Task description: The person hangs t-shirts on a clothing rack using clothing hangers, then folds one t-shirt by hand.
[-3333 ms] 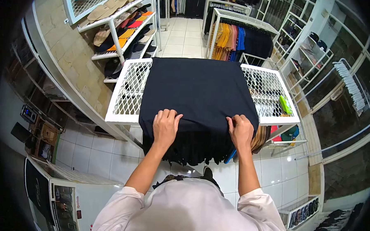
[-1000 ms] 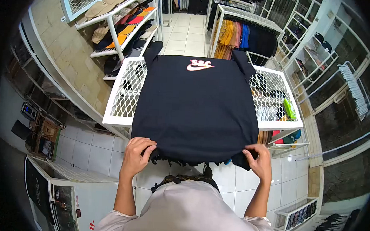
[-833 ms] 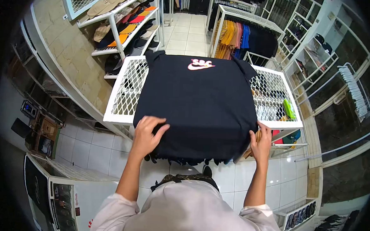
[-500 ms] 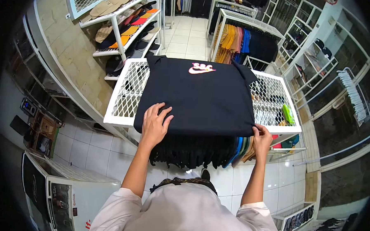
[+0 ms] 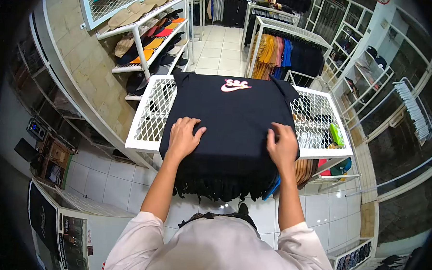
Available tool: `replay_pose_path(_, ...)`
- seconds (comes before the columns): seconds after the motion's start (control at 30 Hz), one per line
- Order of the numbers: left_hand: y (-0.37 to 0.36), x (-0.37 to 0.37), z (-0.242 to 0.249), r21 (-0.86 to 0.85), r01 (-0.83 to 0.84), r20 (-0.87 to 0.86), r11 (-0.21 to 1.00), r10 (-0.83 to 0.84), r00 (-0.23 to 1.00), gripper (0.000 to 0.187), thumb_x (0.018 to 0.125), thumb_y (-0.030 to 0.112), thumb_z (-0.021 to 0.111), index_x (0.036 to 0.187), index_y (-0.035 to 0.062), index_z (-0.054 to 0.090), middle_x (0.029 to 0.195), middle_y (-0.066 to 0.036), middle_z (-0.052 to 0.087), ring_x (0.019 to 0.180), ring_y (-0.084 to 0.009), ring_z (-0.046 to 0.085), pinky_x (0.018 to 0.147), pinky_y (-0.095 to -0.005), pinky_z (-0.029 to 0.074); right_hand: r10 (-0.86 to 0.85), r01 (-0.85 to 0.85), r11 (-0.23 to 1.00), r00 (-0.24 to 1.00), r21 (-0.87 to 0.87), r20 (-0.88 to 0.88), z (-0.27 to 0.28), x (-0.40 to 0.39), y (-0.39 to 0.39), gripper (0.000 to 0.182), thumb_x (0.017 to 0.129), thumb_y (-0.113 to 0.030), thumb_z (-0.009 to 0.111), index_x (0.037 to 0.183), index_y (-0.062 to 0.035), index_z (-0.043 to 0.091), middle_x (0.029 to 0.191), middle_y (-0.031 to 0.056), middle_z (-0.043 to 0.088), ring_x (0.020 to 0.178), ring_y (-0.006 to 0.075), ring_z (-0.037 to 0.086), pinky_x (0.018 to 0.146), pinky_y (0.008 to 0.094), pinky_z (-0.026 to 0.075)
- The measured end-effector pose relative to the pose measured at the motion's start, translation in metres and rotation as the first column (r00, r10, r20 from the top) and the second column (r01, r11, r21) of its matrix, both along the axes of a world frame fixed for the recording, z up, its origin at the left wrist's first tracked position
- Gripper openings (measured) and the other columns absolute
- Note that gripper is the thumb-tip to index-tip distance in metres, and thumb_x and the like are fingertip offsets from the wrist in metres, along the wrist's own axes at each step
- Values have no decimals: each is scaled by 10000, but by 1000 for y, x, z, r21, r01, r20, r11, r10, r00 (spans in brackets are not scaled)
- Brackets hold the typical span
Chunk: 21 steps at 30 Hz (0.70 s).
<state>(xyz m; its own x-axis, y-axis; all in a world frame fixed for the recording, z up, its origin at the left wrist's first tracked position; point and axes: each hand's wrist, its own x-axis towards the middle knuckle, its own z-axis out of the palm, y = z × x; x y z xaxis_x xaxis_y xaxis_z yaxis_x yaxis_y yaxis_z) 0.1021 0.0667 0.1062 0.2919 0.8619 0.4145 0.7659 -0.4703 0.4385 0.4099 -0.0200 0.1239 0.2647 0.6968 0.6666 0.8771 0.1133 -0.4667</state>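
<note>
A black T-shirt [image 5: 231,111] with a pink and white print near its far end lies spread over a white mesh-topped rack [image 5: 143,145]. Its near part hangs over the front edge. On the left part of the cloth rests my left hand [image 5: 183,137], fingers apart and nothing held. My right hand [image 5: 283,146] is on or just above the right part, its fingers bent and apart, with no cloth visibly gripped. Below the rack's front edge hang dark clothes [image 5: 218,183].
A shelf of caps [image 5: 147,52] stands at the back left. Behind the rack is another rack with yellow and blue shirts [image 5: 265,52]. A green packet [image 5: 336,134] lies on the mesh at right. White hangers [image 5: 413,112] hang at far right.
My right hand has left the shirt's near right corner and moved up and inward over the cloth. My left hand has shifted slightly. The shirt's near edge now drapes lower over the front.
</note>
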Motion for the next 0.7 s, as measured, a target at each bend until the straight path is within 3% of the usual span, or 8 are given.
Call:
replay_pose_path(0.17,15,10,-21,190,-148,25,971,146,989,300,924,288,735,1094,41,729,1072,-129,630,1085,-329,579,990,-455,442,-41,55,990,993,-128,115,-40,-12,45,221,888,-207,719,814,-6,668,831,191,682,790,388,682,719,463,558)
replay_pose_path(0.3,14,10,-18,167,-167,-52,972,178,983,383,964,312,679,1261,70,675,1199,-170,587,1185,-347,534,1055,-497,392,-114,130,987,981,-97,160,-41,-15,40,212,876,-191,729,801,-2,668,829,178,670,848,369,674,750,446,552)
replay_pose_path(0.37,20,9,-30,154,-163,-82,975,177,981,421,983,328,648,1323,80,645,1299,-186,566,1268,-360,502,1099,-506,367,-125,148,953,987,-266,103,-38,-14,42,310,895,-261,692,1046,9,719,1105,226,689,1132,387,633,952,456,523)
replay_pose_path(0.47,30,11,-41,110,-165,-122,980,178,977,490,1008,346,599,1421,84,586,1469,-211,511,1414,-381,421,1185,-539,293,-258,318,933,918,-168,301,-62,-6,54,567,941,-364,617,1369,10,614,1452,258,549,1395,422,467,1164,512,368)
replay_pose_path(0.5,28,12,-39,71,-178,-132,981,186,974,520,1014,349,580,1457,78,556,1538,-221,477,1477,-389,372,1226,-562,245,-260,320,932,917,-170,303,-60,-4,53,567,941,-364,617,1369,10,614,1452,258,549,1395,422,467,1164,512,368)
replay_pose_path(0.57,26,9,-34,26,-159,-107,987,161,981,496,1021,349,582,1435,76,580,1558,-206,468,1489,-384,365,1231,-544,246,-194,262,841,963,-473,188,-54,-1,54,704,979,-433,535,1528,1,459,1627,246,358,1516,427,303,1255,545,194)
replay_pose_path(0.63,14,0,-26,-21,-145,-82,989,143,986,474,1028,349,585,1414,73,604,1578,-191,460,1502,-379,358,1236,-527,247,-181,249,872,964,-421,196,-58,4,44,645,990,-447,554,1468,-15,540,1585,238,433,1491,420,356,1253,534,194)
replay_pose_path(0.7,-4,-16,-22,-5,51,22,999,-51,998,445,1022,340,604,1367,63,648,1470,-177,582,1444,-369,454,1213,-517,298,3,22,939,997,-343,73,-55,15,21,619,929,-478,688,1390,-70,627,1531,191,516,1462,385,416,1231,543,221)
